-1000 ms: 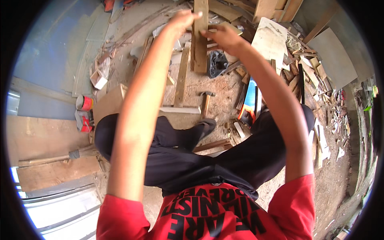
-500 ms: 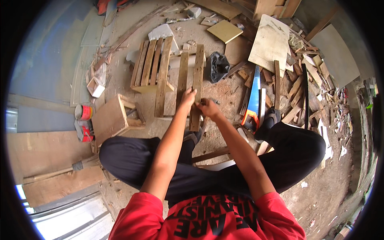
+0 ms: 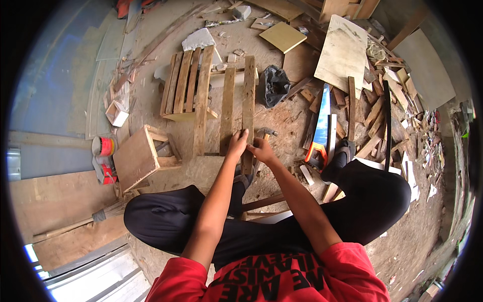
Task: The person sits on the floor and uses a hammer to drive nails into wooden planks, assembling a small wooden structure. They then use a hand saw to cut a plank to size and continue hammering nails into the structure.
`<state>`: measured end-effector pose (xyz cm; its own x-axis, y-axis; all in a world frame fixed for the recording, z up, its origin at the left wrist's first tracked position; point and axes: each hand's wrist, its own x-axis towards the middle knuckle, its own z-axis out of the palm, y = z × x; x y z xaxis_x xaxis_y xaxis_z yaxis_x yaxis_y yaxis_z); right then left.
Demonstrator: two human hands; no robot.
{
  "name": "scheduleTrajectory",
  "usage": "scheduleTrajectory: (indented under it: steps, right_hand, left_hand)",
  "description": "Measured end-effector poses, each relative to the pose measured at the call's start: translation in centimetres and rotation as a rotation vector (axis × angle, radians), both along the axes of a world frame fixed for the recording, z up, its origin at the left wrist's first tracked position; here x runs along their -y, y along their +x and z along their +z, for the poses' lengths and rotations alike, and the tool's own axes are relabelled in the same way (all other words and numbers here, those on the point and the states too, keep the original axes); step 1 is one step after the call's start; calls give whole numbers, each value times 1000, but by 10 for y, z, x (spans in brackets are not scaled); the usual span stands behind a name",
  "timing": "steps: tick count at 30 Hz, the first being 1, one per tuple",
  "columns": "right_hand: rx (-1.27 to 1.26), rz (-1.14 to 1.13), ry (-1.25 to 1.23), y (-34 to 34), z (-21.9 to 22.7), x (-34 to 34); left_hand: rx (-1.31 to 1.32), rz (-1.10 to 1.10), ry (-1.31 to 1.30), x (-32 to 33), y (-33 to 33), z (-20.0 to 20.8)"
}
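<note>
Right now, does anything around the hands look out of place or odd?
Yes: the saw lies among scraps beside the right foot, an odd spot for a blade. At the left, a wooden frame seems tipped on its side. The plank at the left hand shows no clear damage.

Floor [image 3: 402,226]: brown, dusty, worn; earth or concrete cannot be told; fine debris [image 3: 427,151] strewn along the right side.
Left wall [image 3: 60,75]: flat, grey-blue, smeared with paler and yellowish patches.
Plywood sheet [image 3: 55,194]: tan, upright, below the blue surface.
Ribbed panel [image 3: 100,274]: whitish, brightly lit, lower left corner.
Pale board [image 3: 425,68]: large, leaning, upper right.
Light: daylight, strongest at lower left; right-hand margin dimmer, bent by the lens.
</note>
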<state>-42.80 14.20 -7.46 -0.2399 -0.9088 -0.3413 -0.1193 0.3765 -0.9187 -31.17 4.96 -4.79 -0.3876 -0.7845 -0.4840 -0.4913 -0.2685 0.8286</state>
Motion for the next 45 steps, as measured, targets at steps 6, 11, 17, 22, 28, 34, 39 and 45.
scheduleTrajectory:
  steps: [6,11,17,22,28,34,39,45]
  right_hand:
    - [207,-185,-90,1,15,15]
    - [220,-304,-61,-9,4,21]
    - [331,-481,-146,26,10,-2]
    - [237,-465,-171,21,4,-5]
    - [263,-406,-141,8,6,4]
    - [276,-279,-74,9,6,-1]
    - [350,-231,-108,12,20,-3]
    - [490,-351,-151,19,7,-8]
  left_hand:
    - [-217,53,-259,5,9,7]
    - [-155,73,-536,11,24,34]
    - [207,-412,-878,-18,69,25]
    - [280,-549,-922,-45,68,27]
    - [276,-456,-910,-43,68,17]
    - [319,-480,-915,-44,64,18]
    - [351,-499,-932,-45,69,17]
    - [317,-519,-908,-46,65,23]
